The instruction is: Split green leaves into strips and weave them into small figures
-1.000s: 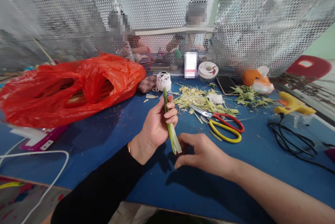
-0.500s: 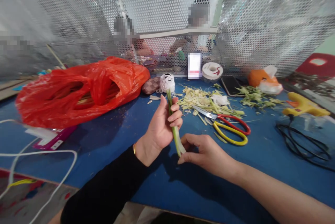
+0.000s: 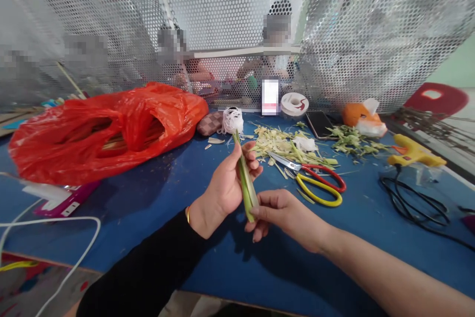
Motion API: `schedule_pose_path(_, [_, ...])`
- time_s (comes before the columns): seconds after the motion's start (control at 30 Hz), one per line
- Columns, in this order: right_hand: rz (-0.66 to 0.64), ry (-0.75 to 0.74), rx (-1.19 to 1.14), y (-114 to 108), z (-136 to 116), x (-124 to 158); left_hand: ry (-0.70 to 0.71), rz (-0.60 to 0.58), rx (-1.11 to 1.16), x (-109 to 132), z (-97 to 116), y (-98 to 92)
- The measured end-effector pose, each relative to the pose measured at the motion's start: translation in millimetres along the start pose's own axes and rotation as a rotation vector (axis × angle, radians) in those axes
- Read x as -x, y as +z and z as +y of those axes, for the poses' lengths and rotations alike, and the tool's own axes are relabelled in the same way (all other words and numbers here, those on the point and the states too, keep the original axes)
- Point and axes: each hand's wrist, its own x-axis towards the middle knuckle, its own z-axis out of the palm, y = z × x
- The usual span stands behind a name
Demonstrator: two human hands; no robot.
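Note:
A slim green plant stalk (image 3: 245,183) with pale layered leaf strips runs upright between my hands, above the blue table. My left hand (image 3: 227,178) is closed round its upper part, thumb along the side and fingers curled behind. Thumb and fingers of my right hand (image 3: 272,213) pinch its lower end. To the right lie scissors (image 3: 308,174) with one red and one yellow handle, touching a heap of pale green peelings (image 3: 276,141). A ball of white string (image 3: 232,120) sits beyond the stalk's tip.
A red plastic bag (image 3: 74,134) with long stems inside fills the left. A yellow glue gun (image 3: 415,151) with a black cord lies right. At the back are a ribbon spool (image 3: 294,104), a phone (image 3: 319,124) and an orange tissue pack (image 3: 363,118). Perforated sheeting separates me from other people.
My right hand has shifted its pinch a little up and left, pressing the loose pale strip back against the stalk. The view has turned slightly right.

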Motion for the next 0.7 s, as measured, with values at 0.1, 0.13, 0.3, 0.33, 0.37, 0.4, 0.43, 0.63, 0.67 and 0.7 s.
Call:
schedule_pose_path(0.1, [0.057, -0.033, 0.004, -2, 0, -2, -0.008, 0.077, -0.139, 1, -7, -1.4])
schedule_pose_path(0.13, [0.071, -0.041, 0.007, -3, 1, -2, -0.033, 0.08, -0.155, 1, -8, -1.9])
schedule_pose_path(0.3, [0.121, -0.059, 0.031, -5, 4, -5, -0.104, 0.037, -0.157, 3, -9, -2.8])
schedule_pose_path(0.33, [0.116, -0.062, 0.055, -6, 4, -5, -0.103, 0.038, -0.146, 2, -8, -2.7])
schedule_pose_path(0.37, [0.113, -0.071, 0.098, -7, 4, -4, -0.099, 0.043, -0.129, 2, -7, -2.6])
schedule_pose_path(0.4, [0.127, -0.089, 0.169, -8, 3, -4, -0.095, 0.05, -0.106, 1, -5, -2.6])
schedule_pose_path(0.43, [0.157, -0.117, 0.272, -9, 2, -2, -0.092, 0.054, -0.08, 0, -2, -2.8])
schedule_pose_path(0.63, [0.029, -0.381, 0.797, -12, -15, 15, -0.096, 0.034, 0.006, -6, 8, -6.6])
schedule_pose_path(0.67, [-0.029, -0.406, 0.799, -11, -17, 17, -0.096, 0.033, 0.01, -6, 8, -7.2])
schedule_pose_path(0.7, [-0.07, -0.423, 0.797, -10, -18, 18, -0.096, 0.035, 0.012, -6, 8, -7.7])
